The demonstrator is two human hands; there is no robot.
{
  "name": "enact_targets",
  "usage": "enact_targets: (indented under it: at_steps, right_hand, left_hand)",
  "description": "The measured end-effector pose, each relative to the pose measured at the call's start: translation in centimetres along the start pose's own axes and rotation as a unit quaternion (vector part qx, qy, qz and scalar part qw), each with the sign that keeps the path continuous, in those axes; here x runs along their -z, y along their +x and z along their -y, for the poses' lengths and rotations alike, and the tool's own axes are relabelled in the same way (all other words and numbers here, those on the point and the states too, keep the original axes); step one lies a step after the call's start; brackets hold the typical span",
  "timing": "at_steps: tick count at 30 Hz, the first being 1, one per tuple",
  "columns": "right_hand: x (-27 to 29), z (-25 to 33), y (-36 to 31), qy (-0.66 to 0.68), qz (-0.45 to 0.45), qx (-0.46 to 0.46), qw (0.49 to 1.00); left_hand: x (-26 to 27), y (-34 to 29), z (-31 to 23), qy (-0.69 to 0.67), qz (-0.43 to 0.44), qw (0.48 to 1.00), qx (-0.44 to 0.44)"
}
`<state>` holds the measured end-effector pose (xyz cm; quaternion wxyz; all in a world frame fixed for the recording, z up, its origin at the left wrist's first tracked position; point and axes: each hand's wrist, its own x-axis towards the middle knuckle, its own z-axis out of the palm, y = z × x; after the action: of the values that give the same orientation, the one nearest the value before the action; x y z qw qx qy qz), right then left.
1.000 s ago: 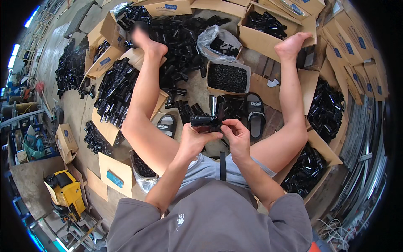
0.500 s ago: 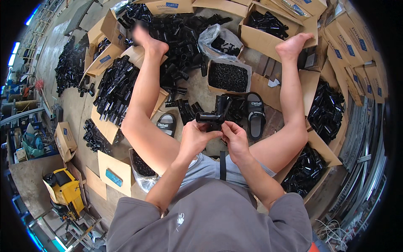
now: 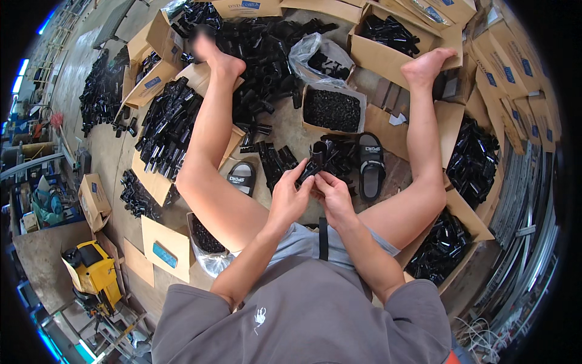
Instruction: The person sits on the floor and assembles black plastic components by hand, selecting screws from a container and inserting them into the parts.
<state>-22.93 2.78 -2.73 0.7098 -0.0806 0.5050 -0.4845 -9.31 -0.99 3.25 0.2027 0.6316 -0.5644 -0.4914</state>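
Between my knees I hold a glossy black tubular fitting [image 3: 313, 162] in both hands. My left hand [image 3: 288, 197] is closed round its left side, with the thumb pressed against it. The fingers of my right hand [image 3: 334, 195] pinch its lower end; whether a smaller piece is between them is hidden. Just beyond my hands, more black fittings [image 3: 276, 159] lie on the floor. Farther off stands an open carton of small black pieces [image 3: 330, 109], beside a clear plastic bag [image 3: 306, 57].
A heap of black fittings [image 3: 260, 60] spreads ahead, with another pile [image 3: 170, 124] left of my leg. Open cartons of fittings [image 3: 471, 161] line the right. Black sandals [image 3: 370, 167] sit between my legs. A phone [image 3: 164, 255] lies on cardboard beside a yellow machine [image 3: 100, 273].
The fitting has turned from lying crosswise to pointing more away from me. My left hand has shifted right and its fingers now reach up along the fitting.
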Motion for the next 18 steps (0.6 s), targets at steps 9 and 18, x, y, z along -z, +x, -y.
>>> enact_targets:
  at_steps: [9, 18]
  right_hand:
    - [-1.9, 0.5, 1.2, 0.009, -0.038, -0.070, 0.997]
    - [-2.1, -0.6, 3.9, -0.074, -0.048, -0.045, 0.995]
  left_hand:
    - [-1.9, 1.9, 5.1, -0.144, -0.049, 0.988, 0.035]
    - [-0.2, 3.9, 6.1, -0.402, 0.013, 0.887, 0.228]
